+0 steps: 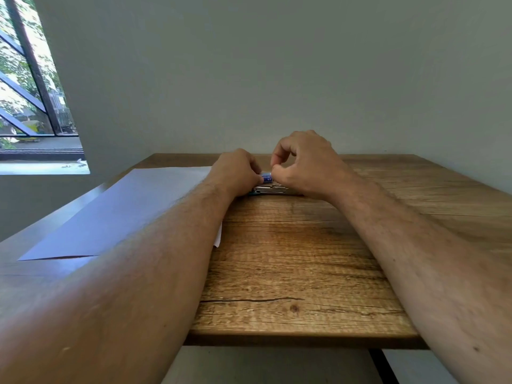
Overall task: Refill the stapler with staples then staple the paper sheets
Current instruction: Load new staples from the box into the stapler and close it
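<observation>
Two bare hands meet near the far middle of a wooden bench point(291, 259), both forearms reaching out from the near edge. The left hand point(235, 171) lies with its back toward the camera, its fingers point(256, 164) curled down around a small blue box point(267, 177), which looks like the staple box, though its print is too small to read. The right hand point(307, 164) sits just beside it on the other side of the box, thumb and forefinger bent together in a narrow ring with their tips meeting at the box's right end; whether they pinch the box itself or something taken from it cannot be told. Just in front of the box, partly hidden under both hands, lies the stapler point(270, 189), a low metal body with a dark strip along its left end, resting flat on the bench. Whether its top is raised cannot be told. Paper sheets point(124, 209) lie flat on the left half of the bench, reaching under the left forearm, with a white corner showing on the forearm's right side. Behind the bench stands a plain grey-green wall point(277, 79), and at the far left a window point(27, 92) with dark slanted bars shows trees outside.
</observation>
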